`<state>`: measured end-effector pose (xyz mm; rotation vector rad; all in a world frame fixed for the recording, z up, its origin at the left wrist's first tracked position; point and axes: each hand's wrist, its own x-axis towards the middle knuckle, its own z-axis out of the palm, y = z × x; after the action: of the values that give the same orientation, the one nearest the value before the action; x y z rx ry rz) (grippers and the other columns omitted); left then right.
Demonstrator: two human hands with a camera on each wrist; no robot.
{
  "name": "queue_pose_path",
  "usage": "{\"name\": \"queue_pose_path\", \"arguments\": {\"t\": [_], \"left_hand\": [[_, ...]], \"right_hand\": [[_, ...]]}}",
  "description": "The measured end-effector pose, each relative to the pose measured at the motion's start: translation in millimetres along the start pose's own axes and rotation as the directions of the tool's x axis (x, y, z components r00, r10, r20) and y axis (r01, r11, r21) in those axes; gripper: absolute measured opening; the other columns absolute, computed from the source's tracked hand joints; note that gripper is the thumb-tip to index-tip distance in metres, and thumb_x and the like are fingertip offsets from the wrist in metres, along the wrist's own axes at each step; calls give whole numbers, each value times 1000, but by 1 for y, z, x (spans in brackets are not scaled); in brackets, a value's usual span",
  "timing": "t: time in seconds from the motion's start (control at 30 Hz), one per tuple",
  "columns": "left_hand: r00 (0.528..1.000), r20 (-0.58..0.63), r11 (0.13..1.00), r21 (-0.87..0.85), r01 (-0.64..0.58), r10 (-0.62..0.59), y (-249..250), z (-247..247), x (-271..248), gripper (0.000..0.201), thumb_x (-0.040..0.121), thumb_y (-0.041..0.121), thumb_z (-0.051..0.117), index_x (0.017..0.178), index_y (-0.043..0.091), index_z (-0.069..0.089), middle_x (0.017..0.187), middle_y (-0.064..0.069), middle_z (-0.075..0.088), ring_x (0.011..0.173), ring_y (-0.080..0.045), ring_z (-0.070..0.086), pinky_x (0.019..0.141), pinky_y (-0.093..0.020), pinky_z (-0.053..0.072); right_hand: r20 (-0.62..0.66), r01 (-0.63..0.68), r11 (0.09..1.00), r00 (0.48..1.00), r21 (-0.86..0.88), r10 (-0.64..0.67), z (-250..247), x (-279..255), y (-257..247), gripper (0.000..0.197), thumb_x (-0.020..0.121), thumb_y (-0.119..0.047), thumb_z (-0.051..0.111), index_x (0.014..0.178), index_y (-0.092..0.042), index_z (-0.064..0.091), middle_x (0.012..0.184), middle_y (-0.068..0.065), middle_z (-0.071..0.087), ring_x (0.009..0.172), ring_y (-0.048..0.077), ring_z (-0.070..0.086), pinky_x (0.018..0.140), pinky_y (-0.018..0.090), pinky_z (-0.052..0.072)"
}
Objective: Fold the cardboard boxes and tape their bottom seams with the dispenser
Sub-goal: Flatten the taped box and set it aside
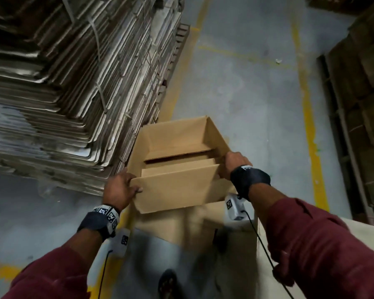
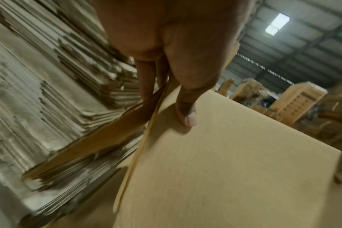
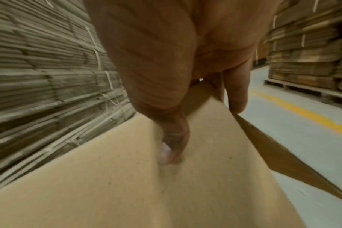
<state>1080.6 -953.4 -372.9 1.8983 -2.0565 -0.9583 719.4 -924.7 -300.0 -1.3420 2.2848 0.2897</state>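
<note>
1. My left hand [image 1: 120,189] grips the near-left corner of the plain brown cardboard box [image 1: 177,152]. The thumb lies flat on the face of the near long flap [image 1: 177,186] and the other fingers [image 2: 146,83] are curled behind its edge, so this hand is closed on the board, not spread.

2. My right hand [image 1: 233,166] holds the opposite end of the same flap at the right corner. In the wrist view the thumb presses the inner face and a finger [image 3: 237,92] hooks round the outside, pinching the flap.

3. The flap's long axis runs left to right between my two hands, crosswise to me. It tilts up and away from me, over the box's open mouth. Both hands sit at about equal reach, so neither is the nearer one; I judge that the fold must go down evenly from both ends.

4. Just beyond the flap, a short inner flap [image 1: 177,167] is already turned in, and past it the far flap [image 1: 179,155] lies lower inside the box. The seam is not yet closed.

5. The box stands low in front of me, on or just above the grey concrete floor [image 1: 257,93]; I cannot tell which.

6. Farther left rises a tall strapped stack of flat cardboard sheets [image 1: 63,83]. I see no tape dispenser.
</note>
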Motion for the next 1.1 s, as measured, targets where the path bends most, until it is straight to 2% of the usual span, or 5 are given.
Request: {"name": "queue_pose_path", "arguments": {"t": [0.23,0.47,0.63,0.87,1.1], "left_hand": [[1000,-3,998,-64,24,-24,-30,80,-3,56,79,23,88,130,15,67,129,-10,68,106,-30,67,92,-39,54],[956,134,933,-217,286,-262,-56,168,-14,67,89,35,80,147,17,54,147,-8,58,133,-27,55,105,-29,42],[938,169,935,-139,326,-302,-81,193,-23,67,91,45,77,148,18,54,144,-7,61,130,-30,58,104,-34,46],[942,167,939,-137,315,-292,-81,191,-14,59,91,36,78,144,20,57,142,-8,63,130,-27,59,102,-31,46],[953,164,960,-72,270,-256,-95,170,-21,49,90,35,80,135,22,64,129,-4,70,118,-23,66,96,-35,54]], "right_hand": [[36,-171,974,985,150,167,181,27,6,30,102,-7,46,125,-5,65,142,19,54,123,38,58,103,40,46],[127,-237,901,971,363,205,339,19,17,25,94,-9,60,113,-13,75,160,17,37,133,36,52,107,33,41],[117,-413,645,885,643,450,393,41,54,26,97,-3,52,118,1,66,76,6,73,73,20,67,58,17,53],[155,-356,748,932,561,327,394,52,23,11,95,-23,69,97,-14,74,106,18,73,100,37,67,83,36,53],[218,-261,852,960,454,177,389,83,-10,37,95,-4,51,125,-17,69,128,15,67,119,36,62,102,41,51]]}}
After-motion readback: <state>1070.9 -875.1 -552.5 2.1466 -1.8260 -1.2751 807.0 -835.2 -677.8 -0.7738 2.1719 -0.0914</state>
